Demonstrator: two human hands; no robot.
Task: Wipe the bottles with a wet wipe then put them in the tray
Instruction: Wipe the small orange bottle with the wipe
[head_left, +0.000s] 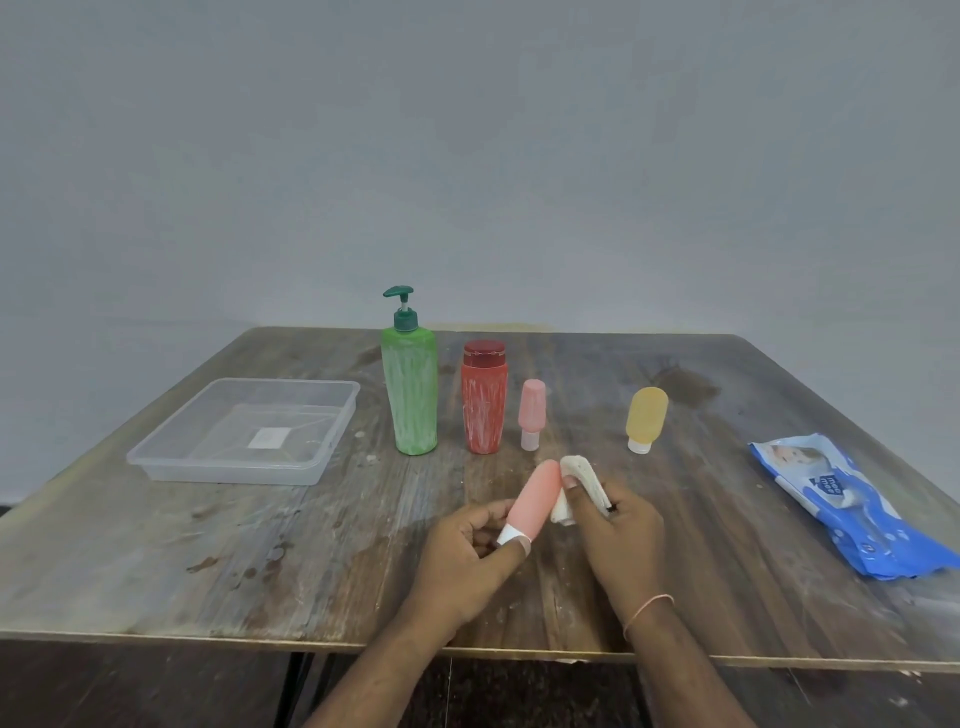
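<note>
Both hands work above the table's (156, 561) near edge. Left hand (467, 551) pinches a pink bottle (535, 501) by its white cap; long axis tilts up and away, base farthest. Right hand (618, 525) clasps a folded wipe (582, 486) against it.

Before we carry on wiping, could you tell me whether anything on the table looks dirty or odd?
Yes: the green pump bottle and the red bottle are streaked with whitish residue, and the table has a dark stain behind the yellow bottle. Nothing has tipped.
</note>
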